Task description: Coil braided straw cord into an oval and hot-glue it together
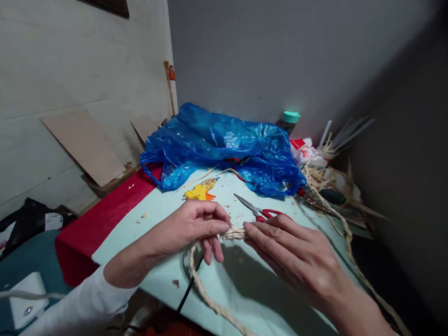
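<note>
Between my two hands a folded stretch of pale braided cord (234, 234) shows, its strands lying side by side. My left hand (203, 226) pinches its left end with thumb and forefinger, the other fingers hanging loosely below. On the right end, my right hand (291, 253) is closed, fingers pressed together over the cord. A long tail of the braid (218, 307) curves down from under my left hand toward the bottom edge. Just beyond my hands lie red-handled scissors (255, 208), blades apart, and a yellow hot glue gun (200, 191).
A blue plastic bag (222, 137) covers the table's far end. Loose dry fibres (320, 174) and another braid (347, 236) are heaped at the right. The pale green tabletop cover (122, 241) carries small scraps. A cardboard sheet (88, 147) leans at the left wall, and a black cable (187, 293) crosses the near edge.
</note>
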Demonstrator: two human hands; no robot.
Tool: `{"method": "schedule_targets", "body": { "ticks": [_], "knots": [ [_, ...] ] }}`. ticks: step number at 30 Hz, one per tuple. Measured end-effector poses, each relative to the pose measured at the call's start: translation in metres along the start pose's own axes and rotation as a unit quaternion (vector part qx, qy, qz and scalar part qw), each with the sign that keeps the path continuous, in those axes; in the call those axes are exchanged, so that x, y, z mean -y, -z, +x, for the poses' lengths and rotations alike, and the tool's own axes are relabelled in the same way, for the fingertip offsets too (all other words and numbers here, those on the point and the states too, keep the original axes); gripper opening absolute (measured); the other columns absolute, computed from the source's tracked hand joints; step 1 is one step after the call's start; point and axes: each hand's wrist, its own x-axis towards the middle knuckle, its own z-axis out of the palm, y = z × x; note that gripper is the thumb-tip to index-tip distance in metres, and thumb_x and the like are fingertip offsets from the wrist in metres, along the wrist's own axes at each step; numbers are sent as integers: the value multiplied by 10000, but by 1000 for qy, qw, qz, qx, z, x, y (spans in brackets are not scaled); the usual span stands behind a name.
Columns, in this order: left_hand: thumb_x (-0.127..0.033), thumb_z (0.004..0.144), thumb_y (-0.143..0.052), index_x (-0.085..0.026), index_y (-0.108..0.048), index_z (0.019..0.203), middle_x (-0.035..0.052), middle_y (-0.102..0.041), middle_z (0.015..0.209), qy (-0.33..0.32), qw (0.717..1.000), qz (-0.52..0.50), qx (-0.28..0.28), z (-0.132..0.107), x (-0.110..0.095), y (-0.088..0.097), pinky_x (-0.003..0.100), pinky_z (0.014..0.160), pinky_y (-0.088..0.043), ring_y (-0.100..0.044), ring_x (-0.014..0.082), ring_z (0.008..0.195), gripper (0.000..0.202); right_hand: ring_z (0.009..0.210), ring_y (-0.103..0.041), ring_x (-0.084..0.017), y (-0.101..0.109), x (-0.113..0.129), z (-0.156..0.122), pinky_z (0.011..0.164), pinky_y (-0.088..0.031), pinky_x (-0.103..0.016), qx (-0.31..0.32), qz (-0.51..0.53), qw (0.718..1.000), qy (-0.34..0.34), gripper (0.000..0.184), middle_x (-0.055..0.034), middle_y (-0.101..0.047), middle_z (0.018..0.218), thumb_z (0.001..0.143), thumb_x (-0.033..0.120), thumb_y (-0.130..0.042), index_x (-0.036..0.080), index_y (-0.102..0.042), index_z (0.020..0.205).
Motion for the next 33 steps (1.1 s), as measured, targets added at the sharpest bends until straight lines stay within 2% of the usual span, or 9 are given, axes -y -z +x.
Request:
{"method": "schedule_targets", "body": {
  "ticks": [3, 5, 8, 12, 14, 17, 21, 26, 33],
  "knots": [
    [-252, 883, -696, -177, -571, 908, 33, -748, 743, 36, 990, -94, 94, 2, 6, 2, 214, 499, -558, -736, 168, 563, 147, 978, -627, -253, 5, -4, 3, 868, -584, -436, 17, 14, 1000, 10, 334, -168, -719, 1161, 931, -2, -609, -12, -628, 1265],
    [-262, 887, -704, -182, -573, 968, 49, -760, 844, 50, 983, -134, 119, 2, 12, 1, 253, 576, -602, -763, 181, 636, 174, 1051, -629, -277, 6, -5, 6, 873, -587, -437, 19, 8, 1000, 16, 320, -179, -708, 1222, 973, 22, -549, -11, -628, 1281],
    [-274, 890, -705, -148, -644, 1003, 72, -753, 876, 58, 980, -145, 121, 2, 20, -2, 251, 649, -605, -757, 169, 682, 180, 1128, -629, -292, 6, -6, 11, 884, -597, -437, 23, 8, 999, 22, 320, -182, -700, 1259, 1025, 72, -468, -7, -627, 1292],
    [-248, 779, -819, -103, -746, 900, 62, -720, 833, 50, 982, -167, 80, -1, 20, -2, 192, 712, -553, -666, 112, 714, 203, 1238, -615, -260, 11, -1, 20, 1035, -573, -430, 8, 44, 999, 14, 315, -164, -707, 1264, 1038, 80, -450, 16, -649, 1274],
    [-282, 713, -882, -90, -759, 838, 45, -686, 757, 66, 974, -205, 71, -2, 18, -1, 162, 678, -512, -610, 87, 671, 260, 1278, -608, -234, 19, 6, 26, 1078, -562, -389, 24, 56, 998, -12, 326, -145, -704, 1283, 1034, 72, -461, 56, -655, 1295],
    [-308, 681, -915, -87, -734, 821, 52, -673, 708, 95, 960, -248, 84, -5, 13, -2, 125, 516, -398, -516, 48, 555, 319, 1300, -609, -223, 29, 16, 35, 1071, -576, -357, 52, 56, 995, -66, 349, -94, -695, 1318, 1039, 97, -476, 168, -667, 1322],
    [-243, 712, -900, -103, -681, 888, 51, -675, 698, 111, 944, -283, 128, -8, 8, -7, 105, 383, -180, -263, -20, 421, 314, 1370, -546, -219, 27, 21, 40, 1137, -525, -358, 23, 52, 995, -76, 325, -69, -671, 1363, 1018, 96, -534, 179, -681, 1294],
    [-219, 710, -895, -113, -678, 841, -70, -481, 570, 72, 935, -325, 118, -11, 10, -16, 122, 371, -325, -267, -8, 384, 274, 1433, -469, -236, 12, 16, 38, 1156, -499, -397, -18, 69, 996, -56, 308, -104, -661, 1373, 1014, 76, -521, 134, -683, 1270],
    [-278, 724, -873, -102, -727, 782, -92, -416, 417, 24, 961, -270, 46, -13, 14, -24, 202, 468, -531, -436, 59, 360, 236, 1462, -414, -261, 7, 13, 44, 1148, -478, -454, -8, 54, 997, -54, 373, -118, -596, 1452, 1003, 49, -526, 128, -613, 1357]
  ]
}}
